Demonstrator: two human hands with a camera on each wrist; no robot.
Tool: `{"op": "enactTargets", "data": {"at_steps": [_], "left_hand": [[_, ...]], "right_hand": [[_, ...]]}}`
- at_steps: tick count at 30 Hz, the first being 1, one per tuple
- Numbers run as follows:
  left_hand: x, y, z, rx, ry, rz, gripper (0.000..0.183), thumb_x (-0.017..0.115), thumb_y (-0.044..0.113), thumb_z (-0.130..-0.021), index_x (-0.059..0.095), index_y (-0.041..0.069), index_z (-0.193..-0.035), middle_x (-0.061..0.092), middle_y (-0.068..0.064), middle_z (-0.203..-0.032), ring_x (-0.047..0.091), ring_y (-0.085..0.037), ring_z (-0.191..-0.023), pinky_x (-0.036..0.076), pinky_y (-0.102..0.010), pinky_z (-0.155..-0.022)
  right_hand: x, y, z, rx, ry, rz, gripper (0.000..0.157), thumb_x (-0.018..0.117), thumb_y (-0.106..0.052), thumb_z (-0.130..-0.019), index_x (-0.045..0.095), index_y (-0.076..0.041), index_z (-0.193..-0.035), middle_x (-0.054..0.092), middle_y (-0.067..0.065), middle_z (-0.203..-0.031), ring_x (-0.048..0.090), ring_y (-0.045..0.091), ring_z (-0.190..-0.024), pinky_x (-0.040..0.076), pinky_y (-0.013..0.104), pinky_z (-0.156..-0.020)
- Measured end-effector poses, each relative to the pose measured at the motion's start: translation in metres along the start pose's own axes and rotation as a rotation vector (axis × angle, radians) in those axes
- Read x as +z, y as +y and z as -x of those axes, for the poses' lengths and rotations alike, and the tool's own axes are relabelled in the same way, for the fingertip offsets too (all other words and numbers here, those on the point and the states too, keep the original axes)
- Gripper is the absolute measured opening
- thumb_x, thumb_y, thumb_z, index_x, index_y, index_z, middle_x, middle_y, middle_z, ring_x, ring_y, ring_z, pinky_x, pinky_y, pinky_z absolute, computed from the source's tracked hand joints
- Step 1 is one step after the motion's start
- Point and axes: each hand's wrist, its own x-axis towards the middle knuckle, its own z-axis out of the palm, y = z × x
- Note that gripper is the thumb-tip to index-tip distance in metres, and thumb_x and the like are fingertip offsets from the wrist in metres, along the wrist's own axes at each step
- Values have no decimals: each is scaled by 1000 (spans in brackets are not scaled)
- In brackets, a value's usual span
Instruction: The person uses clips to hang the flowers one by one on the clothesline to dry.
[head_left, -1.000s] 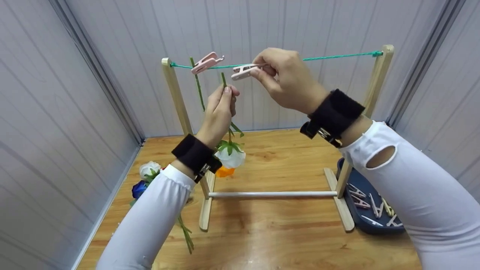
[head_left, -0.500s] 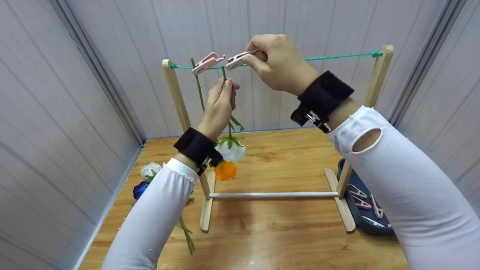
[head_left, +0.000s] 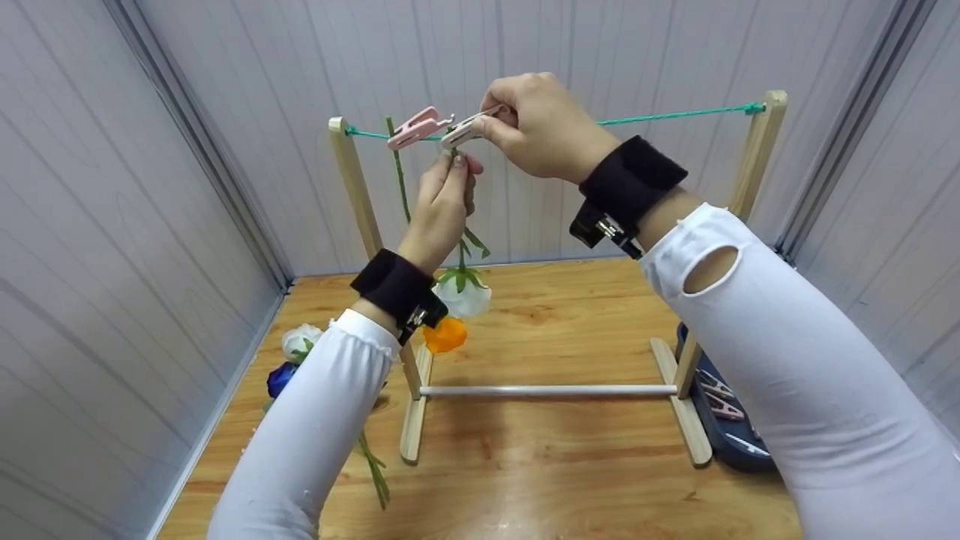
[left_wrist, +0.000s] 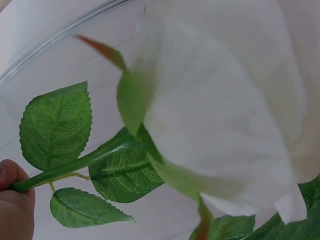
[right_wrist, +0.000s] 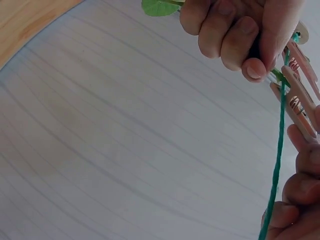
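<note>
- The white flower (head_left: 463, 294) hangs head down beneath the green cord (head_left: 667, 117), near the rack's left post (head_left: 355, 191).
- It looks light; its thin petals would probably crease if squeezed, while the smooth stem (left_wrist: 82, 161) seems firm enough to pinch, so the bare end above the leaves (left_wrist: 55, 127) is the better hold.
- The left hand (head_left: 444, 196) pinches that stem close to its tip, between thumb and fingers, just under the cord, its forearm slanting up from below.
- The right hand (head_left: 536, 126), slightly higher, reaches across from the right and pinches the handles of a pale clothespin (head_left: 459, 135); its jaws look parted around cord and stem tip.
- That clothespin is probably stiff plastic and springy, best squeezed at the handle ends.
- Just beside it, a pink clothespin (head_left: 412, 130) grips another stem (head_left: 400, 176) on the cord.
</note>
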Motion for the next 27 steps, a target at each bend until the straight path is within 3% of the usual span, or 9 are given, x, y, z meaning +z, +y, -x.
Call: {"op": "enactTargets", "data": {"at_steps": [12,27], "left_hand": [[0,-1,4,-13,4,23,31,30,10,-118,56,8,-100,37,4,-75,32,-7,-61,26,-23,-60],[-1,1,8,-21,7,43,31,29,13,-119,55,7,-103,36,4,-75,30,-8,-62,24,-24,-60]], "right_hand": [[1,3,-1,27,-47,-41,24,64,-18,-106,75,2,-109,49,-6,-75,40,6,-66,32,23,-62],[3,4,5,-25,16,-92,25,66,-20,-107,77,1,-116,50,-5,-77,39,6,-65,31,23,-63]]}}
